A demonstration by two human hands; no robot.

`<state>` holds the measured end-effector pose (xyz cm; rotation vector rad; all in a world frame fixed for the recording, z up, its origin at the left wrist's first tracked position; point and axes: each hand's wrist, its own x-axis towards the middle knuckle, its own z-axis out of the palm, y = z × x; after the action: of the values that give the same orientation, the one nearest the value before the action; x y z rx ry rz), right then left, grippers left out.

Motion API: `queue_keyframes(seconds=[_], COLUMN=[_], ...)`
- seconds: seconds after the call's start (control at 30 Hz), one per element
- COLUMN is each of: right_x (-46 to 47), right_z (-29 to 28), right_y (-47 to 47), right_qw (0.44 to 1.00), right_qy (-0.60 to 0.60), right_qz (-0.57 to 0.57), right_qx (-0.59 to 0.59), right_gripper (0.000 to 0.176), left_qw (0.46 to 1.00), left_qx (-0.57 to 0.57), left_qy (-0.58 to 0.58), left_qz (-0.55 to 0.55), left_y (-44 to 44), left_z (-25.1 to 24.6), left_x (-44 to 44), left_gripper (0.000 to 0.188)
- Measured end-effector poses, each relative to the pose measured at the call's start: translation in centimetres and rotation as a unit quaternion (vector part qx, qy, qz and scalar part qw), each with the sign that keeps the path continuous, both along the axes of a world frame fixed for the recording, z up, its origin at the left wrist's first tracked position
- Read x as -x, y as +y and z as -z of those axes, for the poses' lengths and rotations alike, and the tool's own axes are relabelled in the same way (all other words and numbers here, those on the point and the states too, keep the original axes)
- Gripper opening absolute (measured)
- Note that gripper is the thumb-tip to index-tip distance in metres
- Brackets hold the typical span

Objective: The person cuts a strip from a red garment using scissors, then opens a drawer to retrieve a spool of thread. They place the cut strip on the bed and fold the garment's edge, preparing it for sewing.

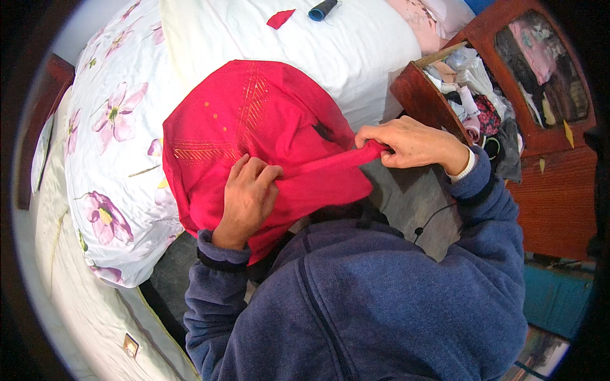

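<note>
A red fabric piece (286, 105) with gold-coloured stitched lines and dots lies over my lap and the edge of the bed. My left hand (250, 195) rests on the cloth near the corner of the gold pattern, fingers bent against it. At the right, my right hand (410, 143) pinches a folded strip of the red cloth between thumb and fingers and holds it raised, so the strip stretches towards my left hand. A dark gap shows in the cloth left of my right hand. Further up on the bed lie a dark thread spool (323, 10) and a small red fabric scrap (280, 19).
The bed has a white sheet (367, 52) and a floral cover (114, 143). At the right, an open wooden drawer (419, 95) holds clothes and plastic bags, beside a wooden cabinet (557, 200) with a mirror. A dark cord (433, 214) hangs near my right sleeve.
</note>
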<state>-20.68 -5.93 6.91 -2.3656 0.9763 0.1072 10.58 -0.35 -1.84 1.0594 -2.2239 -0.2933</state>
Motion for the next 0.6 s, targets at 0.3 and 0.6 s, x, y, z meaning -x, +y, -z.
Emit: queue_keyframes(seconds=[0.3, 0.6], right_x=[-0.15, -0.08], right_z=[-0.41, 0.29], right_y=[-0.08, 0.16], right_qw=[0.999, 0.999], right_qy=[0.021, -0.037], right_qz=[0.003, 0.004], right_qx=[-0.03, 0.008], right_gripper=[0.028, 0.019], left_qw=[0.999, 0.999], left_qx=[-0.002, -0.009], left_qy=[0.03, 0.028], left_qz=[-0.015, -0.031], left_y=[-0.07, 0.01], left_z=[0.32, 0.51], left_x=[0.17, -0.1], left_gripper=[0.024, 0.025])
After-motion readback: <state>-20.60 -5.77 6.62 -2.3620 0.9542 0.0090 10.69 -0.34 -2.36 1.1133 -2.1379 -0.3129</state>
